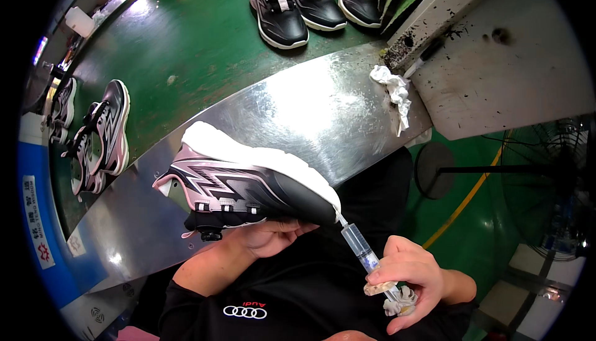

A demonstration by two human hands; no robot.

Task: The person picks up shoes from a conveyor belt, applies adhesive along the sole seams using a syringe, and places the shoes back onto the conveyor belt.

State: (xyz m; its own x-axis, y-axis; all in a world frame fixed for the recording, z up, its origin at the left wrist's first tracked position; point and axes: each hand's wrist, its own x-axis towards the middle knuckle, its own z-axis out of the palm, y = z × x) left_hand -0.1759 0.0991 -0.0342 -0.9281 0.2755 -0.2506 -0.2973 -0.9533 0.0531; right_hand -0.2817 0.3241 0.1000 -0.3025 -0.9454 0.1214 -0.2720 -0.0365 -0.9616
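A black, pink and white sneaker (242, 183) is tilted on its side over the metal table edge, with its white sole turned up and away from me. My left hand (276, 237) is closed around it from below, the fingers partly hidden under the upper. In my right hand (413, 273) is a clear plastic syringe (357, 243), gripped near its plunger end. The syringe's tip meets the toe end of the sole, where it joins the upper. Crumpled whitish material (402, 304) wraps the syringe's rear, next to my fingers.
Bare metal (298, 105) edges the green work surface (180, 49). Several similar sneakers (279, 12) stand at the back, and more sneakers (112, 130) sit at the left. A crumpled white tissue (394, 93) lies beside a grey metal panel (509, 62). A fan (552, 173) is at the right.
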